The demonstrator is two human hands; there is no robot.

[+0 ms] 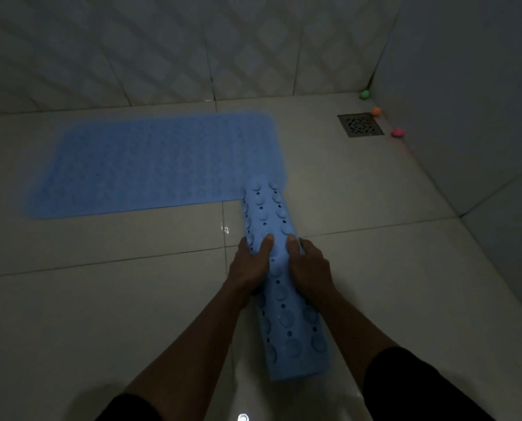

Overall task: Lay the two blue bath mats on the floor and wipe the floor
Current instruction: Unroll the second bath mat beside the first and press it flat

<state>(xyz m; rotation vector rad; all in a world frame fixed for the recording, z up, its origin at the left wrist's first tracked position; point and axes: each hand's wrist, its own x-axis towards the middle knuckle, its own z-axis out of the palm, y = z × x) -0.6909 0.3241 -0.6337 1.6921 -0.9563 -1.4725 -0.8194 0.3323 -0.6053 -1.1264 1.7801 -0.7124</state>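
One blue bath mat (150, 165) lies flat on the tiled floor (86, 299), close to the back wall. A second blue mat (287, 314), rolled or folded into a long narrow strip with suction cups facing up, stretches from the flat mat's right corner toward me. My left hand (250, 265) grips the strip's left side, thumb on top. My right hand (308, 265) grips its right side, thumb on top as well. Both hands hold it near the middle of its length.
A square metal floor drain (360, 124) sits at the back right. Three small coloured balls, green (365, 94), orange (376, 111) and pink (397, 132), lie along the right wall. Tiled walls close in at the back and right. The floor looks glossy.
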